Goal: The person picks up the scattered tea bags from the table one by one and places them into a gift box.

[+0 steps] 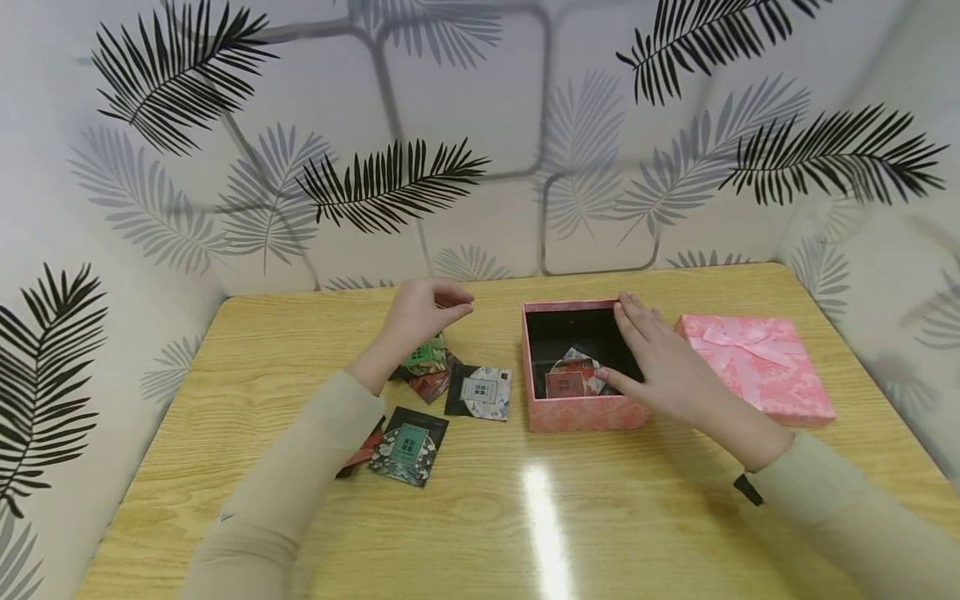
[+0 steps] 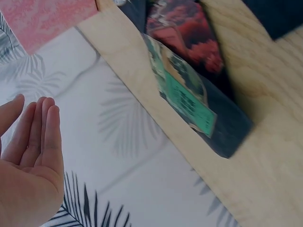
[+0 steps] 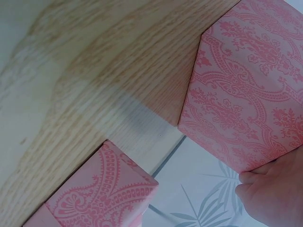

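Note:
My left hand (image 1: pixel 423 312) hovers beyond the pile of sachets, holding nothing; the left wrist view shows its fingers (image 2: pixel 45 127) extended and the thumb apart. Beneath it lie a green-labelled sachet (image 1: pixel 426 357) and a red-patterned one (image 1: pixel 431 385). My right hand (image 1: pixel 663 367) rests on the right side of a pink box (image 1: pixel 588 414), fingers stretched along the rim to the far corner, thumb over the inside. Inside the box's dark interior, a sachet with a red label (image 1: pixel 564 384) overlaps another patterned one.
A white-and-black sachet (image 1: pixel 483 392) lies just left of the box. Nearer, a teal-labelled sachet (image 1: pixel 408 446) partly covers a red one (image 1: pixel 366 450). The pink lid (image 1: pixel 757 367) with a ribbon bow sits right of the box. A leaf-patterned backdrop (image 1: pixel 480 225) stands behind the wooden table (image 1: pixel 480 533).

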A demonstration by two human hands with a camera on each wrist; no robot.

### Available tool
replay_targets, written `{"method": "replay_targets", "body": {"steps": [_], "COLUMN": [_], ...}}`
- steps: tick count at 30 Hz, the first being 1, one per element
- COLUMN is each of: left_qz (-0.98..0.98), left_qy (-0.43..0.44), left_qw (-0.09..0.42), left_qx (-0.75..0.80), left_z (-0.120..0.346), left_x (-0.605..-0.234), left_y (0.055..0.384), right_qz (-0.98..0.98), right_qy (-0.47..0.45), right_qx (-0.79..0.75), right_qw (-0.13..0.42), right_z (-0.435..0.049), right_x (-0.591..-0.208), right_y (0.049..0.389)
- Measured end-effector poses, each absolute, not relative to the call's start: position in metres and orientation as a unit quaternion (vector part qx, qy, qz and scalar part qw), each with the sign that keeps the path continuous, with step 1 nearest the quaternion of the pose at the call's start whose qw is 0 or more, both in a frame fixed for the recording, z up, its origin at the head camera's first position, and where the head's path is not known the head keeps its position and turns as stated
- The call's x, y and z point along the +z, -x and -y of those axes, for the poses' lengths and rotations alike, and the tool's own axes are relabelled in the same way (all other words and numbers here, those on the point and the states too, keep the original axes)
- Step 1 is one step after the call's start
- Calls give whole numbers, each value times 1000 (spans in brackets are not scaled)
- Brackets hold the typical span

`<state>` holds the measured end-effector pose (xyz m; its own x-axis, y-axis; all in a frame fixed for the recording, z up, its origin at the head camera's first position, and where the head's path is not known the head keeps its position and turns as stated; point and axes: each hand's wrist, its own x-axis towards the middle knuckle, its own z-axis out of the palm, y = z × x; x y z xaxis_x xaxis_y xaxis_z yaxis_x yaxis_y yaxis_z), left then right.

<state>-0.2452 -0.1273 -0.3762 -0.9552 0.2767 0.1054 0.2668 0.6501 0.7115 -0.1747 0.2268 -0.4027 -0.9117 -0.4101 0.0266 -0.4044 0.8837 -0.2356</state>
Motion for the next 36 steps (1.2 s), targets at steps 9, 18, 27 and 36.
{"method": "replay_targets", "body": {"steps": [9,18,27,36], "left_qz": [-909,-923,-925,-928], "left_qy": [-123,-84,-106,-147], "left_qw": [-16,-16,-3,51], "left_qx": [399,376,364,339], "left_z": [163,195,218,229], "left_x": [-391,-409,-426,-432], "left_y": [251,256,260,262], "right_qz": [-969,-968,-968,-969], "right_qy": [213,219,216,212], "right_qx": [-122,-121,-126,-126], "right_qw": [10,6,5,9], "right_z": [-227,-228,-227,-228], "right_x": [-403,-403,-403,-402], "right_y": [175,174,173,172]}}
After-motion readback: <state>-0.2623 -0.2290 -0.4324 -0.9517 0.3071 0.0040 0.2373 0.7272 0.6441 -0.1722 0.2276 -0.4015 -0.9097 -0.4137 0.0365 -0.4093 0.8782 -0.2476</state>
